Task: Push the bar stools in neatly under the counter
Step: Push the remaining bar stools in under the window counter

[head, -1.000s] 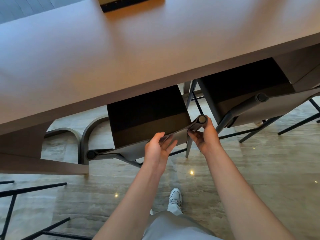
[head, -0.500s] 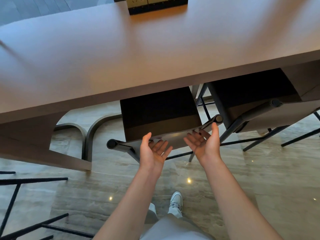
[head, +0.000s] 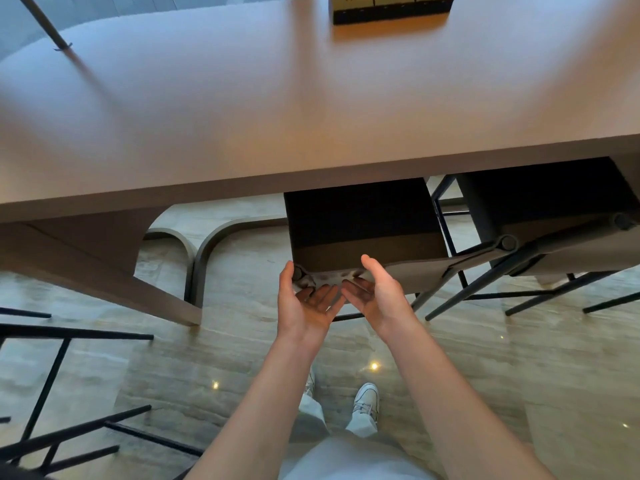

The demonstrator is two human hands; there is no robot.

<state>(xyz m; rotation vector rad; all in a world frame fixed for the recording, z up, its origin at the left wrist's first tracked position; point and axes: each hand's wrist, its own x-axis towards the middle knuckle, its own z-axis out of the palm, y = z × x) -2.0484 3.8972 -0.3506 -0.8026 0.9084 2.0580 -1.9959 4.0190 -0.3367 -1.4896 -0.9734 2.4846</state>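
A bar stool (head: 367,223) with a dark seat and grey sling backrest stands part-way under the brown counter (head: 277,109). Its seat front is hidden by the counter edge. My left hand (head: 304,299) is palm up with straight fingers beneath the backrest's left end. My right hand (head: 374,289) is beside it, fingers straight under the backrest fabric, thumb raised. A second stool (head: 547,209) of the same kind sits to the right, also partly under the counter.
A counter leg panel (head: 104,265) slants down at the left, with curved floor rails (head: 204,258) beside it. Black metal stool legs (head: 62,375) show at the lower left. A dark box (head: 391,8) sits on the counter's far edge. My feet stand on the polished stone floor (head: 519,375).
Both hands let go of the backrest's top bar, opened palm up and shifted toward its left end. The stool's backrest has swung round to sit more level with the counter edge.
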